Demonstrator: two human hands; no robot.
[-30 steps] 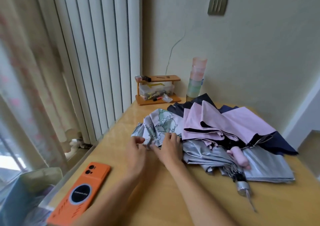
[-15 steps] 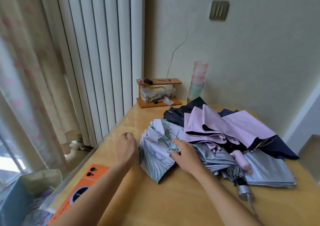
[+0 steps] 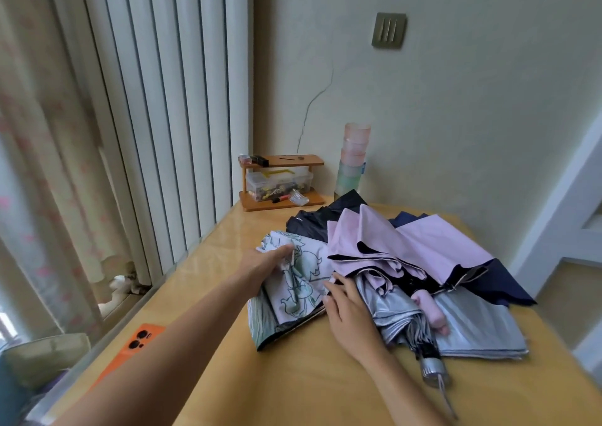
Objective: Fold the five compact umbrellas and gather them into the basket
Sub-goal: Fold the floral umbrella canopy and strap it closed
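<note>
**Printed umbrella between my two hands, left of the table's middle.**
The pale lilac, green-line printed umbrella (image 3: pixel 301 290) of thin crumpled fabric lay on the glossy yellow wooden table (image 3: pixel 293 389), its long axis running from me toward the far edge. My left hand (image 3: pixel 260 267) was on its far-left end, fingers closed on a fold. My right hand (image 3: pixel 347 310) lay on its right side with fingers bent, tips at the seam beside the slick silver pleated umbrella (image 3: pixel 479 326); I could not tell whether they pinched. The matte pink umbrella (image 3: pixel 410 246) and the navy umbrella (image 3: pixel 312 225) were heaped behind, toward the far right corner. I saw no basket that I could be sure of.
</note>
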